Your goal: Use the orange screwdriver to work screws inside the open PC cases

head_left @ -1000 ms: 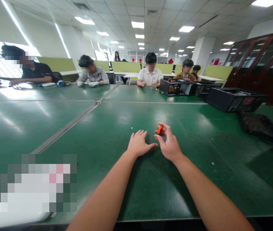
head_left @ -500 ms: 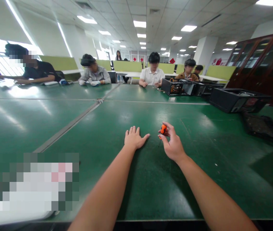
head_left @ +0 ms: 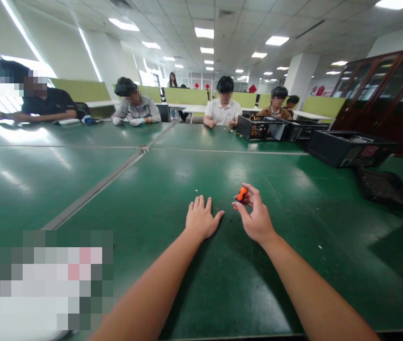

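My left hand [head_left: 203,220] lies palm down on the green tabletop [head_left: 144,199], fingers spread and holding nothing. To its right, my right hand [head_left: 256,215] grips a small screwdriver [head_left: 242,194] by its orange and black handle, between thumb and fingers. The thin dark shaft points down and to the left, toward the table; I cannot tell whether its tip touches the surface. A tiny white speck [head_left: 196,190] lies just beyond my left fingertips.
Black computer cases [head_left: 352,148] stand at the right and back right, with a dark panel [head_left: 388,189] nearer me. A blurred-out whitish object [head_left: 45,293] lies at the front left. Several people sit across the table, one in a white shirt [head_left: 222,112] opposite me.
My left hand has slid slightly toward me and to the right, and the white speck now shows beyond it. The screwdriver is tilted more. The view has shifted a little.
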A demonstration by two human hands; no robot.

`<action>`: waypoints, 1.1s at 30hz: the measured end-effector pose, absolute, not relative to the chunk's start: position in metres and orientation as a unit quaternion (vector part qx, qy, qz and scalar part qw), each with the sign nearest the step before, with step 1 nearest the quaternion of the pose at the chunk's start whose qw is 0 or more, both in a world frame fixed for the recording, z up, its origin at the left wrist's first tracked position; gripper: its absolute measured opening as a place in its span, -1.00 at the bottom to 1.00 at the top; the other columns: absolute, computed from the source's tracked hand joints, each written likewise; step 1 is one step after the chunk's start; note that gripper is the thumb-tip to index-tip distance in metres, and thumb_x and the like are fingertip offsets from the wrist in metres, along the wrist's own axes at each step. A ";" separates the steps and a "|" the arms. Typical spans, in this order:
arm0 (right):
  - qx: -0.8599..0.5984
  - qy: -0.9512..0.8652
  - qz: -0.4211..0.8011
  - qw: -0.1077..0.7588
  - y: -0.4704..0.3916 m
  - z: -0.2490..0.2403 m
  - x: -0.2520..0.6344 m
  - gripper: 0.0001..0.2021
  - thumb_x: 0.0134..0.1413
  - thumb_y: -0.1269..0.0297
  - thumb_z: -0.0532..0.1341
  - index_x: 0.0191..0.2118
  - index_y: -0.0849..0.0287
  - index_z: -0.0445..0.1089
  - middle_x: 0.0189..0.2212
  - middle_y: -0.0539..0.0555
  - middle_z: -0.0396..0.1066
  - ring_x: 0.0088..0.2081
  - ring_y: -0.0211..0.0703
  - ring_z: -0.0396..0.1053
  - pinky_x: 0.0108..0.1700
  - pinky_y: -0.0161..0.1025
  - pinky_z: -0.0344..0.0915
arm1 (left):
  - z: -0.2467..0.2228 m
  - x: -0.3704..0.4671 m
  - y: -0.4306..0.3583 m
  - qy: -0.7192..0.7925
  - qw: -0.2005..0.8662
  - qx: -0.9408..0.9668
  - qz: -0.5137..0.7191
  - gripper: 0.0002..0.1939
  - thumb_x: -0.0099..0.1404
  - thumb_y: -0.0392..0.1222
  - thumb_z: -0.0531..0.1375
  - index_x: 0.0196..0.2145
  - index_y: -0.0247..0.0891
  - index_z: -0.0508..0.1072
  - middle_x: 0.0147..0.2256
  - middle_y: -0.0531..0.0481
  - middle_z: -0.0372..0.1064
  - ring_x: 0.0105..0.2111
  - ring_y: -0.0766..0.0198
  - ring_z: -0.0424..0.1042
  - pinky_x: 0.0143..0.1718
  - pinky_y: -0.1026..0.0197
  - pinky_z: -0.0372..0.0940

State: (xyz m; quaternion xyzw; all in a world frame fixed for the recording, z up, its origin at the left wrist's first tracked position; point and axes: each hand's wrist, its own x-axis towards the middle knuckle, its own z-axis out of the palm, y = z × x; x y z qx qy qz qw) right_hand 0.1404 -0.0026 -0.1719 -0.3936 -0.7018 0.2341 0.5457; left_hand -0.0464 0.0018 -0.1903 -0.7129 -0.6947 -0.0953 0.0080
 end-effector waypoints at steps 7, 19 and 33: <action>-0.448 -0.669 0.170 0.568 -0.003 -0.161 0.145 -0.59 0.17 0.14 0.26 0.11 0.05 0.27 -0.25 0.04 0.52 -0.25 -0.11 0.51 -0.09 -0.13 0.41 | -0.180 -0.043 0.003 -0.425 -0.279 -0.833 -0.219 -0.72 0.24 -0.11 0.25 -0.08 -0.08 0.58 -0.06 0.01 0.58 0.00 0.14 0.50 0.34 -0.10 -0.03; -0.452 -0.766 0.199 0.413 0.019 -0.186 0.154 -0.64 0.15 0.40 0.15 0.06 0.07 0.43 0.12 0.17 0.32 0.14 0.02 0.29 0.12 -0.01 0.26 | -0.161 -0.050 0.008 -0.290 -0.669 -0.557 -0.398 -0.79 0.02 -0.12 0.24 -0.61 -0.32 0.53 -0.48 -0.13 0.52 -0.37 0.11 0.46 -0.16 0.07 0.31; -0.459 -0.820 0.192 0.282 -0.002 -0.170 0.138 -0.74 0.08 0.18 0.29 -0.56 0.14 0.39 -0.61 -0.06 0.33 -0.55 -0.25 0.25 -0.48 -0.29 0.06 | -0.175 -0.042 0.009 -0.426 -0.463 -0.678 -0.381 -0.50 0.30 -0.06 0.05 0.06 -0.37 0.51 -0.61 0.12 0.20 -0.57 0.35 0.16 -0.50 0.29 0.11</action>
